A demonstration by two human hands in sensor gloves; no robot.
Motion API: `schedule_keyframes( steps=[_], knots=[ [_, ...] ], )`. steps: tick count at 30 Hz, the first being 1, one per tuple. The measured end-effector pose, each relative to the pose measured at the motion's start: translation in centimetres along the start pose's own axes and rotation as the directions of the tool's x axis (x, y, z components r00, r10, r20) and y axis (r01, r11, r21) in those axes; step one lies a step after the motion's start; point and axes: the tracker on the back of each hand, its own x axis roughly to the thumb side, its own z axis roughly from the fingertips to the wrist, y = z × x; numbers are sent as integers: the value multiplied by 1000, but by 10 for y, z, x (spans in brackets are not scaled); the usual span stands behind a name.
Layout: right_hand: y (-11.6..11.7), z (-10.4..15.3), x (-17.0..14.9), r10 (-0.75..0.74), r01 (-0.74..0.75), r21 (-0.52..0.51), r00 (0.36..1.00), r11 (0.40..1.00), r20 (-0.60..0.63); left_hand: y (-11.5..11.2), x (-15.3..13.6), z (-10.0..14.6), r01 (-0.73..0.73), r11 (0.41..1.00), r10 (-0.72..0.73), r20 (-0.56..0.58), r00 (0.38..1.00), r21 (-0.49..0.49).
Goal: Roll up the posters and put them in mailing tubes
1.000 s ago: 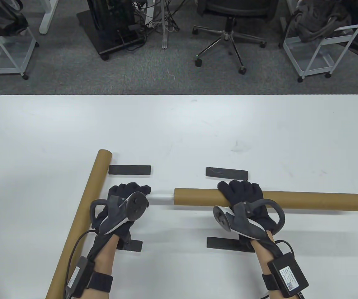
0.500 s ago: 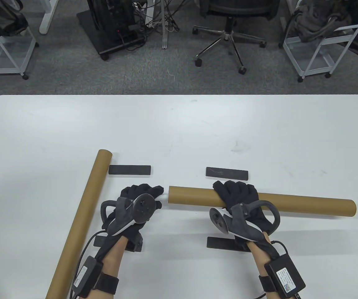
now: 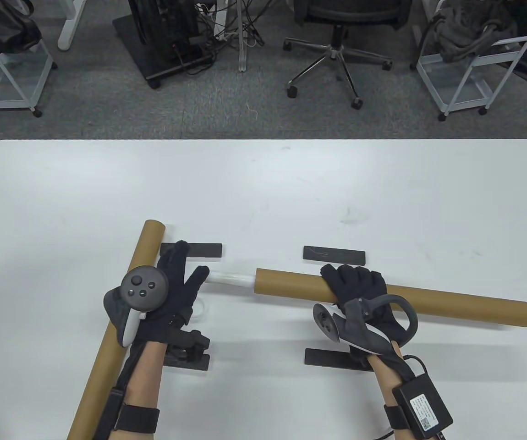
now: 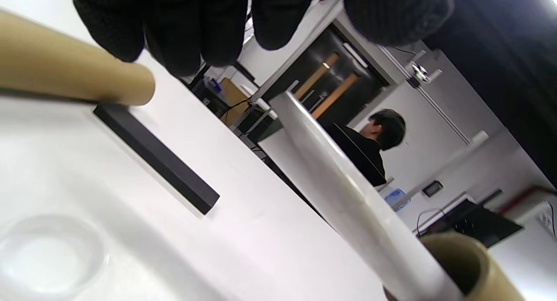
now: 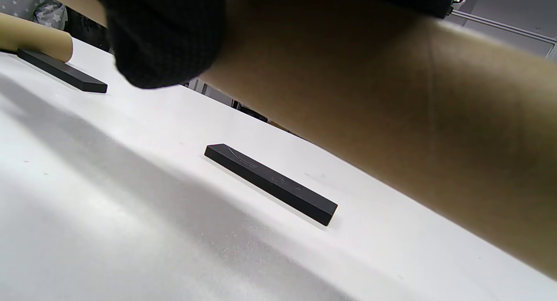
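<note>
I find my right hand [image 3: 359, 293] wrapped over the top of a brown mailing tube [image 3: 428, 300], fingers curled round it and holding it slightly tilted above the white table [image 3: 291, 183]. A rolled white poster [image 3: 229, 278] protrudes from the tube's left mouth; the left wrist view shows the roll entering the cardboard opening, most of its length apparently inside. My left hand [image 3: 167, 293] is released, fingers straight and spread, with one fingertip at or just short of the poster's exposed end; I cannot tell whether it touches.

A second mailing tube [image 3: 121, 316] lies diagonally on the table under my left wrist, with nothing visible sticking out of its far end; whether it holds a poster cannot be judged. Four black bar weights lie on the table: one [image 3: 191, 250] by the second tube's far end, one [image 3: 333, 255] just beyond my right hand, one [image 3: 332, 358] near my right wrist, one [image 3: 190, 360] partly under my left wrist. A clear ring-shaped object [image 3: 199, 311], possibly a tube cap, lies beside my left hand.

Assessment: rolling is done for this poster and insertion is nearly complete. Remaining: push the exposed end fully in and close the tube, if that ring is indeed a cap. No flat posters are in view.
</note>
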Motion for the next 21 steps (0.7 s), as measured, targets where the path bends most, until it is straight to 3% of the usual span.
schedule_keyframes(
  steps=[5,13,21],
  knots=[
    [-2,1,-1,7,-7,9,1000,1000,-12,-2,-9,-3,-164,985,160,-69,985,-45],
    [-3,0,-2,6,-5,20,1000,1000,-15,-19,-4,-4,-351,899,321,-150,935,-262],
    [-4,-2,2,10,-10,20,1000,1000,-3,-40,13,0,-395,830,379,-122,917,-394]
  ],
)
